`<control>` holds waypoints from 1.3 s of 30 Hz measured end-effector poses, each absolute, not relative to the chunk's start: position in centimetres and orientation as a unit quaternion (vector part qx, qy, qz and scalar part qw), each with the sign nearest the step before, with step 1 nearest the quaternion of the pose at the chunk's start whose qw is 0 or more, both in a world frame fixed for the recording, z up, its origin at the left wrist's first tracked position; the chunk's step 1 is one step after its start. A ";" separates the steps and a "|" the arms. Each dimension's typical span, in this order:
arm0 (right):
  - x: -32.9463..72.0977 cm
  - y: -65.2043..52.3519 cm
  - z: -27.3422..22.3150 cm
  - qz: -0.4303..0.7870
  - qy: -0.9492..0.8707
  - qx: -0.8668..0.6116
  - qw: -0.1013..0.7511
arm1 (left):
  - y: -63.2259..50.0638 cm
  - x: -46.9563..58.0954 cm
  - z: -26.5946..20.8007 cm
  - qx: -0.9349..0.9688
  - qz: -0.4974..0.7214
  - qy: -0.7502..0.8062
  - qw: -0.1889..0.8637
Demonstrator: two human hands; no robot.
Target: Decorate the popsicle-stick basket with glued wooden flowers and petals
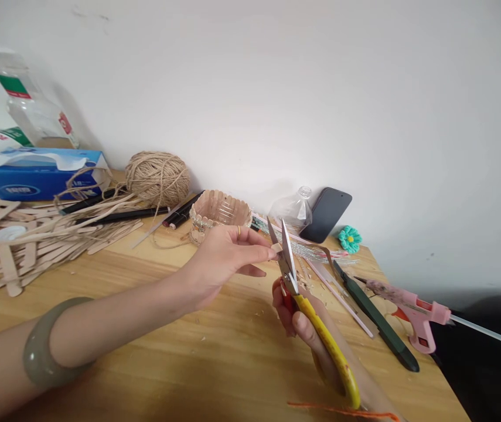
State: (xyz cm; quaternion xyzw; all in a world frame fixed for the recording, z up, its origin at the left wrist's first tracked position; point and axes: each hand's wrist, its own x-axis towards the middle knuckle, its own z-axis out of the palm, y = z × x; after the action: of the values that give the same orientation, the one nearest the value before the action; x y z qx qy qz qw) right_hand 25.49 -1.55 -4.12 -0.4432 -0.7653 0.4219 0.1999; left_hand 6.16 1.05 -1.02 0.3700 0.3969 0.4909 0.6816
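My right hand (305, 328) is wrapped round the handles of a pair of scissors (292, 269) with yellow grips, its blades parted and pointing up and away. Between the thumb and fingers of my left hand (228, 252) is a small piece of wooden stick (276, 248), pinched right at the blades. Most of that piece is covered by fingertips. Just behind my left hand stands a round basket of short stick pieces (221, 205) with scalloped edges. Little wood scraps lie on the table around the scissors.
Wooden craft sticks (57, 240) are heaped at the left, near a blue tissue box (43, 173) and a ball of twine (157, 179). A phone (327, 214) leans against the wall. A pink glue gun (412, 310) and a dark green cutter (377, 319) lie at the right edge.
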 end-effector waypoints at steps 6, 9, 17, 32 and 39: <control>25.5 -1.4 -4.0 0.418 -0.767 -0.442 0.203 | 1.1 6.1 -1.1 0.373 0.491 0.399 0.678; 25.5 -1.5 -4.1 0.419 -0.765 -0.446 0.202 | 1.2 6.1 -1.1 0.379 0.490 0.399 0.676; 25.5 -1.6 -4.5 0.421 -0.754 -0.461 0.204 | 1.1 6.2 -1.0 0.375 0.491 0.407 0.673; 25.4 -1.7 -5.4 0.415 -0.743 -0.477 0.219 | 1.0 6.0 -1.1 0.374 0.491 0.403 0.676; 24.9 -2.0 -5.2 0.407 -0.736 -0.485 0.239 | 1.1 6.1 -1.1 0.361 0.489 0.403 0.684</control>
State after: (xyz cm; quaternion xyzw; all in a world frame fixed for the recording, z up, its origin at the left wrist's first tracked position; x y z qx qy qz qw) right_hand 24.85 -1.97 -5.17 -0.4847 -0.7362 0.4073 0.2390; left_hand 6.06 1.06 -1.15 0.3609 0.4029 0.4889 0.6844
